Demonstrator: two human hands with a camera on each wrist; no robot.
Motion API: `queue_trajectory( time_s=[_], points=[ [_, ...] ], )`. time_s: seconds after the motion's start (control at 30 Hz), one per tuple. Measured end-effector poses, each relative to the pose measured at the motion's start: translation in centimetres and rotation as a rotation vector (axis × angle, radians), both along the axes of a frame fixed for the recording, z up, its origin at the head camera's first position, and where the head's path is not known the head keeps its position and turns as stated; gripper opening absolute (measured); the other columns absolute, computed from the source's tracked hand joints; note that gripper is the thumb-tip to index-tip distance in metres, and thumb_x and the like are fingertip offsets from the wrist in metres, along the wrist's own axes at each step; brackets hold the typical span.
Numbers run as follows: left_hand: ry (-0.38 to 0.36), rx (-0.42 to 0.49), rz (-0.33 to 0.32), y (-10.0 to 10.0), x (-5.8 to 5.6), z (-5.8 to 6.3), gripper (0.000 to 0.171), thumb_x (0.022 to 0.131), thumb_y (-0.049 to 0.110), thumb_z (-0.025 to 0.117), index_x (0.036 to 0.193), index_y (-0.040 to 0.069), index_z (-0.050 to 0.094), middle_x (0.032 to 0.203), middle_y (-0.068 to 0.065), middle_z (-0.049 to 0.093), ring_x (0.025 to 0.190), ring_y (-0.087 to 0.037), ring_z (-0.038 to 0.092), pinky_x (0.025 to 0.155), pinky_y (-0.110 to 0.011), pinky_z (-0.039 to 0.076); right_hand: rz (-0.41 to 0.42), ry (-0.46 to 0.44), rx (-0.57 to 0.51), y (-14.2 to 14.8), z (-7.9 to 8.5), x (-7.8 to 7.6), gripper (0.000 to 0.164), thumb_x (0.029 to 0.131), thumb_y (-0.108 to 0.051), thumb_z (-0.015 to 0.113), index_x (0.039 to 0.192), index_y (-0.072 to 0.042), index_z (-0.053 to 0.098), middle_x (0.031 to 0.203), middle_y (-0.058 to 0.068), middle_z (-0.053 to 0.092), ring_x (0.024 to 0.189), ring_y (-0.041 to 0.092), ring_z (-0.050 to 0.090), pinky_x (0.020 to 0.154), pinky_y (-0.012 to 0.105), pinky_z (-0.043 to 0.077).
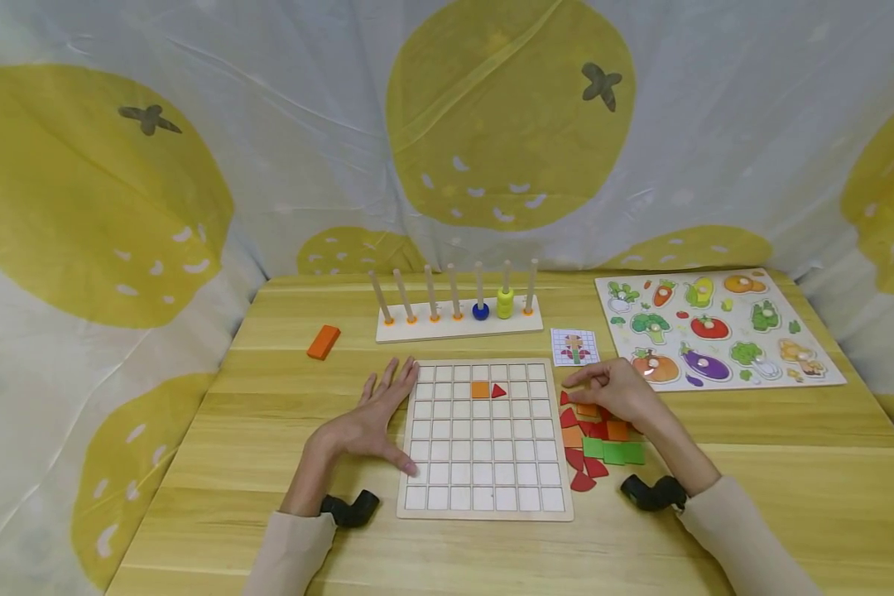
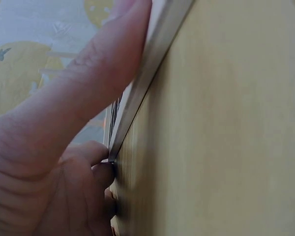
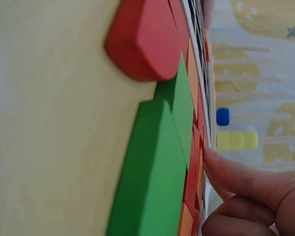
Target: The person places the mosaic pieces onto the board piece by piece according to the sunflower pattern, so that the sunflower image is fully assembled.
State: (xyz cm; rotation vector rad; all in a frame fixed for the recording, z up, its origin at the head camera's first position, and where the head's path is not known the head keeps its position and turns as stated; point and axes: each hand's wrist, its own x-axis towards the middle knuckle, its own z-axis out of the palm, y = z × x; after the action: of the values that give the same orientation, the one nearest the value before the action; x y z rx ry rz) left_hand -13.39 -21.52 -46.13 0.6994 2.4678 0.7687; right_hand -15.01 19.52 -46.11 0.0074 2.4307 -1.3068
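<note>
My left hand [image 1: 365,422] has its fingers spread, fingertips and thumb touching the left edge of a wooden grid board [image 1: 484,514]. In the left wrist view the thumb [image 2: 88,73] lies along the board's side. On the grid sit an orange square tile [image 1: 480,390] and, just right of it, a red triangle tile [image 1: 498,391]. Beyond the board's right edge, my right hand [image 1: 617,391] hovers over a pile of tiles, bent fingers close to another red triangle tile [image 1: 564,398]. Whether they pinch it cannot be told. Green square tiles [image 3: 150,162] lie nearest the right wrist camera.
A small pattern card [image 1: 574,348] lies behind the tiles. At the back stands a peg rack [image 1: 417,330] with blue and yellow beads. A vegetable puzzle board [image 1: 782,348] occupies the back right. An orange block [image 1: 324,342] sits at left; red curved tiles [image 1: 583,482] lie in front.
</note>
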Motion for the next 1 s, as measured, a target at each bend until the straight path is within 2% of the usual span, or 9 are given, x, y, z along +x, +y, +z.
queue_trajectory(
  time_s=[0.17,0.43,0.73,1.0],
  points=[
    [-0.001,0.003,-0.003,-0.05,-0.03,-0.14,0.152,0.065,0.046,0.098,0.165,0.006,-0.009,0.174,-0.013,-0.018,0.159,-0.039,-0.024,0.126,-0.065,-0.015,0.025,0.002,0.014,0.36,0.12,-0.05,0.03,0.092,-0.022,0.079,0.118,-0.007,0.078,0.063,-0.002,0.036,0.062,0.016,0.038,0.056,0.028,0.029],
    [-0.002,0.005,-0.006,-0.19,-0.03,-0.32,0.151,0.065,0.047,0.097,0.165,0.006,-0.009,0.174,-0.013,-0.019,0.158,-0.039,-0.025,0.125,-0.065,-0.015,0.114,0.045,0.012,0.44,0.1,-0.03,0.026,0.09,-0.015,0.08,0.115,-0.006,0.08,0.059,-0.003,0.036,0.058,0.015,0.037,0.053,0.028,0.027],
    [-0.002,-0.01,0.0,-0.12,-0.08,-0.29,0.152,0.065,0.047,0.097,0.166,0.007,-0.009,0.174,-0.013,-0.019,0.159,-0.038,-0.024,0.126,-0.064,-0.014,0.059,0.018,0.038,0.16,0.2,0.02,0.025,0.087,-0.016,0.084,0.11,-0.006,0.079,0.062,-0.002,0.04,0.061,0.017,0.04,0.054,0.028,0.03],
    [-0.005,-0.018,0.004,-0.01,-0.11,-0.22,0.153,0.064,0.048,0.097,0.166,0.007,-0.009,0.174,-0.013,-0.019,0.159,-0.038,-0.024,0.127,-0.063,-0.014,0.066,0.02,0.04,0.21,0.21,0.08,0.026,0.087,-0.013,0.084,0.111,-0.005,0.079,0.064,-0.001,0.038,0.065,0.019,0.04,0.056,0.028,0.029]
  ],
)
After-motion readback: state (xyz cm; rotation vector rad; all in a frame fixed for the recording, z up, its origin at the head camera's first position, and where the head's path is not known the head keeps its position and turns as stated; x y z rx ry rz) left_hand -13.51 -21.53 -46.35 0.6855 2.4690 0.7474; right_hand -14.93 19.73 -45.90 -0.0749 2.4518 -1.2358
